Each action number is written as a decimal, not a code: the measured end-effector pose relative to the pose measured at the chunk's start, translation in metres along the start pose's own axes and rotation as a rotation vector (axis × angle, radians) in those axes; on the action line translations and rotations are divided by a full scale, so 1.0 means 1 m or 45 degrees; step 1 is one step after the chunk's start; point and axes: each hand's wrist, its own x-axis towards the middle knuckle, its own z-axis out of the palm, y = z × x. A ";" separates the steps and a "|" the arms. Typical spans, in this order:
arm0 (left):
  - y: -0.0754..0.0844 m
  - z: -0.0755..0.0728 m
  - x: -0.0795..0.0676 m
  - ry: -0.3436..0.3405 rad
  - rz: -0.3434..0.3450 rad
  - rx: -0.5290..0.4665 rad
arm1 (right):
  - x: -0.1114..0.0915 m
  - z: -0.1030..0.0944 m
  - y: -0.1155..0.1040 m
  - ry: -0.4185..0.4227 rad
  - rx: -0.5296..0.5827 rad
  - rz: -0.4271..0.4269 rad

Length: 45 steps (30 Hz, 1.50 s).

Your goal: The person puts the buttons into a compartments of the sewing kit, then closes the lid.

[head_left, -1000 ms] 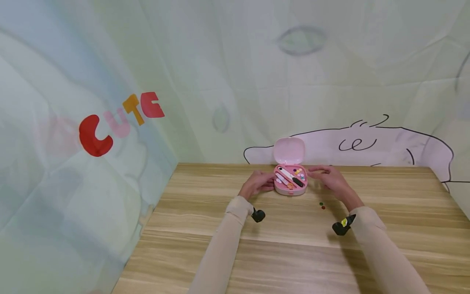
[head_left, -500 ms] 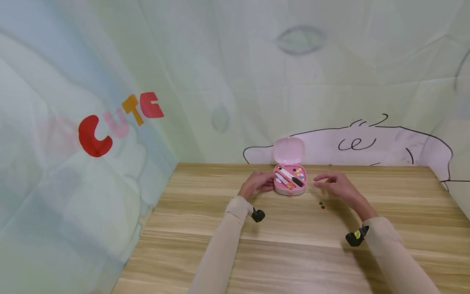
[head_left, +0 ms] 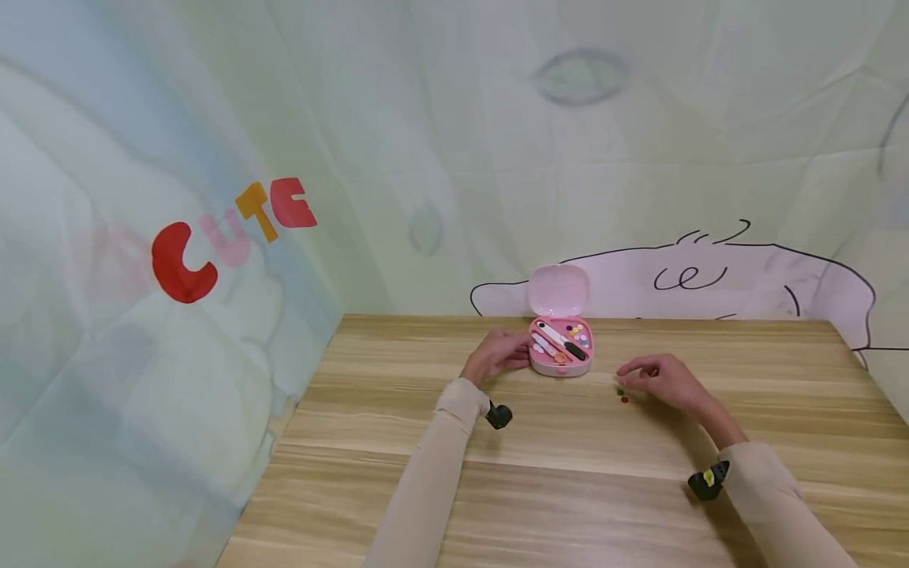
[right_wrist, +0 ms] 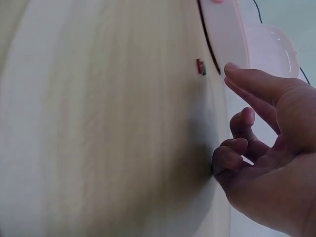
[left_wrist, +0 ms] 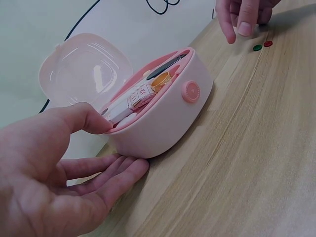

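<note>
A pink sewing box (head_left: 561, 368) stands on the table with its lid (head_left: 559, 291) up. My left hand (left_wrist: 49, 168) holds it at the side, thumb on the rim and the other fingers low against the wall. Inside lie a tape measure (left_wrist: 140, 96), a gold-coloured ring-like piece (left_wrist: 160, 81), a long tool with a black end (head_left: 576, 352) and several small colourful pieces (head_left: 577, 335). To the box's right, my right hand (head_left: 663, 380) hovers with nothing in its fingers. Close by its fingertips, a green button (left_wrist: 257, 48) and a red button (left_wrist: 268, 43) lie on the wood.
The wooden table (head_left: 540, 505) meets a printed cloth backdrop (head_left: 426, 158) just behind the box. Another cloth wall with coloured letters (head_left: 186, 264) runs along the left. Each wrist wears a small black camera (head_left: 499, 416).
My right hand has drawn away from the box's right side, moving right and nearer to me, to beside the two buttons. The left hand and the box have stayed put.
</note>
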 end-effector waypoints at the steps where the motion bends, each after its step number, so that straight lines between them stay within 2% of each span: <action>1: 0.000 0.000 0.000 -0.001 -0.001 0.005 | -0.001 0.001 0.002 0.000 -0.003 -0.011; 9: 0.000 0.000 0.001 -0.007 0.002 0.010 | -0.007 0.005 0.005 -0.006 -0.012 -0.060; 20: -0.001 0.000 0.001 0.007 0.004 0.030 | -0.005 0.009 0.010 0.023 -0.139 -0.142; 32: -0.002 0.001 0.001 0.005 0.006 -0.012 | -0.007 0.013 0.005 0.047 -0.173 -0.110; 45: -0.003 0.001 0.001 0.015 0.006 -0.017 | -0.001 0.012 -0.001 -0.060 -0.175 -0.127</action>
